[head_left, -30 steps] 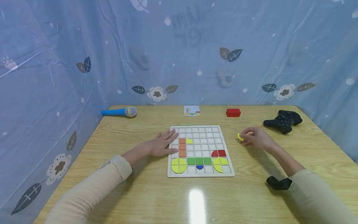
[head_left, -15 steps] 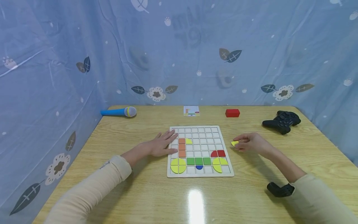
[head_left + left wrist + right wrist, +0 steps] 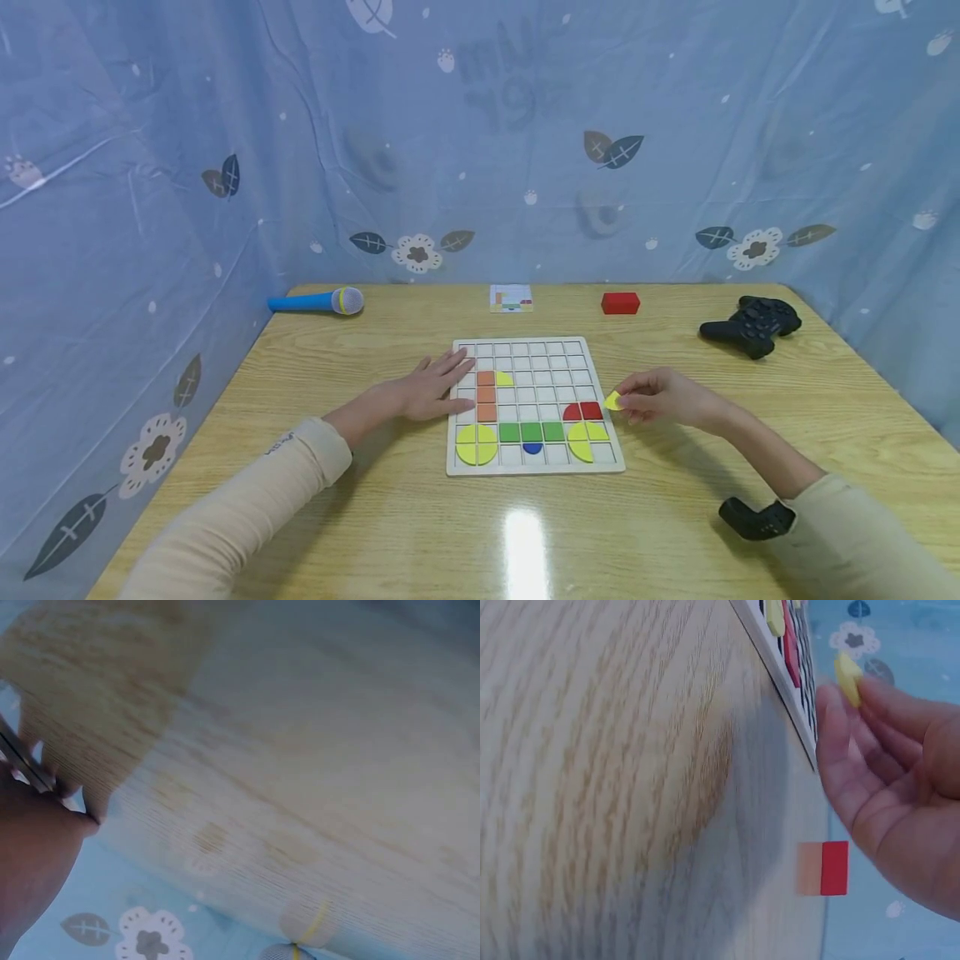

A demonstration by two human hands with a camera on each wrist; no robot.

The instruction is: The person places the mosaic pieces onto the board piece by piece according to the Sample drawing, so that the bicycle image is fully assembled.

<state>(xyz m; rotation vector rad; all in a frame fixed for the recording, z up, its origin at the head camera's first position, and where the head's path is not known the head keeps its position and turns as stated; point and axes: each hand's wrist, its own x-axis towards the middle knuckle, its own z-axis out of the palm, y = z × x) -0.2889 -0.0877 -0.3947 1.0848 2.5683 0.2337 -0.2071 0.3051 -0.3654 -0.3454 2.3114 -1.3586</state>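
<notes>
A white grid board lies in the middle of the table, with orange squares, green squares, red pieces, a blue half-round piece and several yellow quarter-round pieces set in its cells. My left hand rests with straight, spread fingers on the board's left edge. My right hand pinches a yellow piece between thumb and fingertips, just off the board's right edge near the red pieces. In the right wrist view that yellow piece is held above the table.
Behind the board lies a small printed card. A red block stands to its right, a black game controller farther right. A blue toy microphone lies at the back left. A blue patterned curtain borders the table.
My right hand has moved left, carrying the yellow piece up to the board's right edge. The left hand stays in place on the board.
</notes>
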